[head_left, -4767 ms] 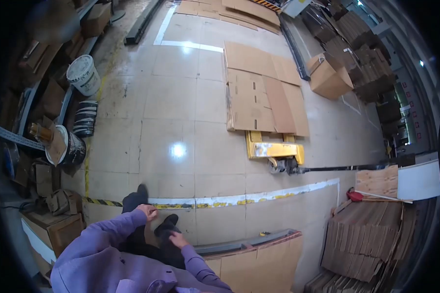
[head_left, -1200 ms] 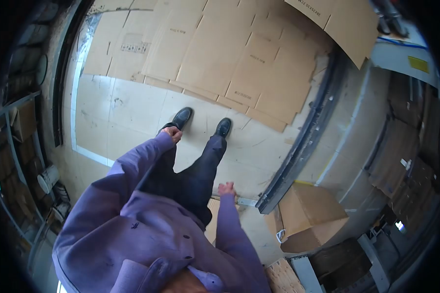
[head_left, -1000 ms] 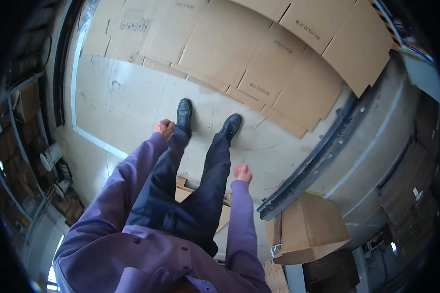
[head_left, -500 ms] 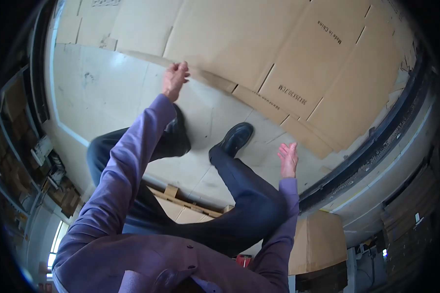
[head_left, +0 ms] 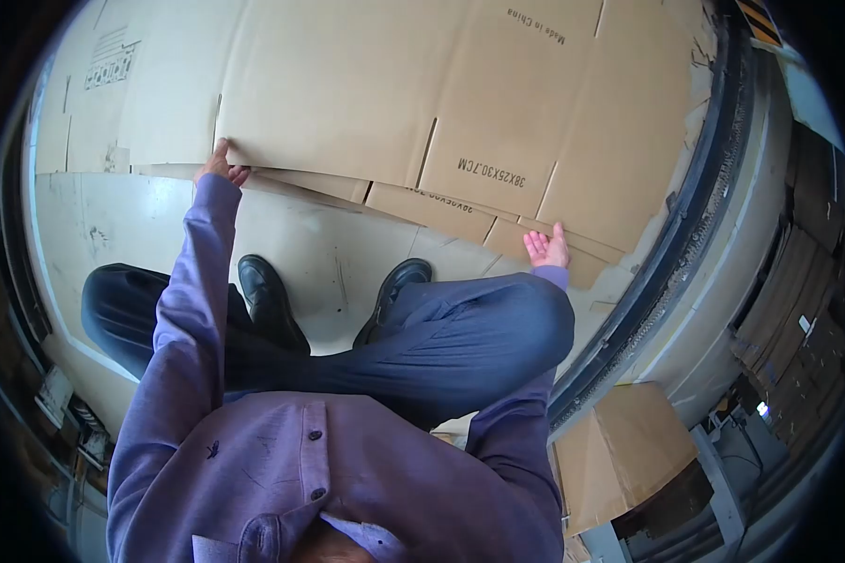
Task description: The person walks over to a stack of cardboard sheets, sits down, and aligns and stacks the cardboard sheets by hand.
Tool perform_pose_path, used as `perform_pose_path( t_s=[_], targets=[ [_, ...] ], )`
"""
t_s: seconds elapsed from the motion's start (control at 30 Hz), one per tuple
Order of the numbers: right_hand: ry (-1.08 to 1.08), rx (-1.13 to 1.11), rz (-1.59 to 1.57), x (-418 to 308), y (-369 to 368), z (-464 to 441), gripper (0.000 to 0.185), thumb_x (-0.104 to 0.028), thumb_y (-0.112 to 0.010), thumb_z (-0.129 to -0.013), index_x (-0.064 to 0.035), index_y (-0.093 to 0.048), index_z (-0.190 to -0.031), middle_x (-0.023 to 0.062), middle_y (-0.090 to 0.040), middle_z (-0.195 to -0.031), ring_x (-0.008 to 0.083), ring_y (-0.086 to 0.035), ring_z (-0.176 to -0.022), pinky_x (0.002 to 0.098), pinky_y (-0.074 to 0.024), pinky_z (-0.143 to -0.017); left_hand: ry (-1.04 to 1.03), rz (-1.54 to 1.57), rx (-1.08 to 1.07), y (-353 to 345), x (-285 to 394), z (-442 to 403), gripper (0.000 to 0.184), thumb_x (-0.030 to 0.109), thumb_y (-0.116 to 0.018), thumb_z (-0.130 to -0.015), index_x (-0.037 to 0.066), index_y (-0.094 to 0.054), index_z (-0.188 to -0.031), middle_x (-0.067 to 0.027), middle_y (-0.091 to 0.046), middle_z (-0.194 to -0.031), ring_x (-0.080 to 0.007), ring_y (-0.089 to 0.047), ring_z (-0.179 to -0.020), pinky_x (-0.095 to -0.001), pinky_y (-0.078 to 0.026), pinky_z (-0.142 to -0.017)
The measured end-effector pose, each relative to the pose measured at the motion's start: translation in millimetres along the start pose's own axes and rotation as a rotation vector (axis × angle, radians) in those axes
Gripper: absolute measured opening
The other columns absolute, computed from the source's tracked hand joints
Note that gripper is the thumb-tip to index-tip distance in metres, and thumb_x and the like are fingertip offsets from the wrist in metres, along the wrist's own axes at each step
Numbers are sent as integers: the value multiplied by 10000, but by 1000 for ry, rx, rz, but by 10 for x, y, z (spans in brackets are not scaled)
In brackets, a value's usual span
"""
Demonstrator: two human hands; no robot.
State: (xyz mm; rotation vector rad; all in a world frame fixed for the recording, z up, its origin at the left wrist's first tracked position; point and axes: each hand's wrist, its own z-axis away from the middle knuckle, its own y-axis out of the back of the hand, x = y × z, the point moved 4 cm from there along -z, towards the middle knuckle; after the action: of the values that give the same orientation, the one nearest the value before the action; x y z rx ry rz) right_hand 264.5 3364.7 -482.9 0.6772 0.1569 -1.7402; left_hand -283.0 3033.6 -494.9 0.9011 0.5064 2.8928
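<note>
A flat brown cardboard sheet printed with "Made in China" and "38X25X30.7CM" lies uppermost on the stack in front of me. My left hand pinches its near edge, which sits slightly raised over the layer beneath. Under it a second cardboard sheet shows as a narrow strip. Close to the right end of that edge is my right hand, palm up with thumb and fingers apart. Its fingertips reach the cardboard's border; whether they touch it I cannot tell.
My shoes stand on a pale, scuffed floor. A dark metal rail curves along the right side. Behind me at lower right is a cardboard box, with stacked brown cardboard further right. Shelving lines the far left.
My left hand has gone from hovering by the sheets to gripping the top sheet's edge. My right hand has moved from over the floor up to the cardboard. My feet and view have shifted.
</note>
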Motion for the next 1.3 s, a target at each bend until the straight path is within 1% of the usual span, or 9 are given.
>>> perform_pose_path(
  t_s=[0.27, 0.47, 0.57, 0.73, 0.83, 0.97, 1.1, 1.17, 1.3],
  targets=[
    [-22, 38, -141, -38, 79, -153, 660, -399, -657, -752, -7, -366, -1197, 158, -408, -1033, 290, -489, -927, 447, -464, -845, -156, -73, 56, 108, 151, -273, 412, 325, -696, -733, -32, -531, -856, -74, -489, -644, -179, -485, -473, -299, -502, -465],
    [7, 42, -88, -30, 50, -220, 537, -293, -706, -727, -42, -459, -1133, 154, -419, -1031, 280, -495, -907, 425, -470, -832, -256, -168, 21, 47, 576, -600, 415, 349, -704, -721, -21, -532, -800, -61, -473, -611, -155, -451, -426, -259, -459, -397],
    [-61, 100, -111, -24, 17, -211, 455, -245, -720, -721, -60, -496, -1071, 106, -492, -943, 223, -525, -833, 372, -493, -734, -244, -152, -1, 36, 537, -647, 427, 347, -711, -714, -29, -535, -813, -71, -486, -633, -157, -451, -427, -256, -456, -396],
    [-49, -220, -259, 68, 73, -198, 251, -238, -654, -781, -83, -542, -944, 27, -547, -734, 157, -514, -644, 313, -459, -606, -251, -120, 87, 106, 518, -629, 437, 351, -713, -711, -40, -547, -816, -82, -504, -672, -170, -492, -508, -255, -454, -410],
    [-90, -285, -185, 372, 275, -10, 203, -240, -594, -827, -97, -543, -961, 39, -579, -768, 133, -538, -654, 289, -464, -584, -333, -102, 120, 269, 642, -741, 436, 356, -706, -717, -36, -552, -829, -95, -526, -717, -181, -514, -561, -263, -468, -442],
    [-273, -169, 120, 879, 479, -65, 347, -293, -646, -786, -31, -521, -975, 63, -559, -794, 162, -556, -680, 278, -512, -594, -261, -345, 136, 518, 631, -1127, 451, 393, -632, -766, -44, -560, -853, -133, -591, -835, -195, -575, -624, -272, -484, -509],
    [-20, 16, 199, 665, 314, 292, 414, -222, -657, -778, 30, -472, -1048, 130, -532, -979, 205, -562, -828, 293, -525, -670, -243, -330, 246, 523, 415, -808, 469, 399, -497, -831, -17, -509, -1048, -153, -594, -911, -222, -572, -769, -331, -467, -676],
    [3, -118, 45, 706, 372, 124, 406, -198, -647, -784, 18, -452, -1067, 134, -523, -1043, 215, -549, -908, 323, -509, -729, -287, -223, 237, 532, 358, -834, 497, 401, -429, -864, -4, -483, -1145, -163, -596, -949, -235, -570, -842, -361, -458, -760],
    [56, -232, -88, 686, 346, 128, 376, -143, -587, -820, -15, -407, -1124, 130, -536, -1080, 243, -537, -982, 380, -440, -844, -528, 50, 125, 495, 77, -1814, 493, 395, -412, -875, -11, -473, -1148, -147, -564, -1032, -223, -518, -938, -346, -414, -821]
  ],
)
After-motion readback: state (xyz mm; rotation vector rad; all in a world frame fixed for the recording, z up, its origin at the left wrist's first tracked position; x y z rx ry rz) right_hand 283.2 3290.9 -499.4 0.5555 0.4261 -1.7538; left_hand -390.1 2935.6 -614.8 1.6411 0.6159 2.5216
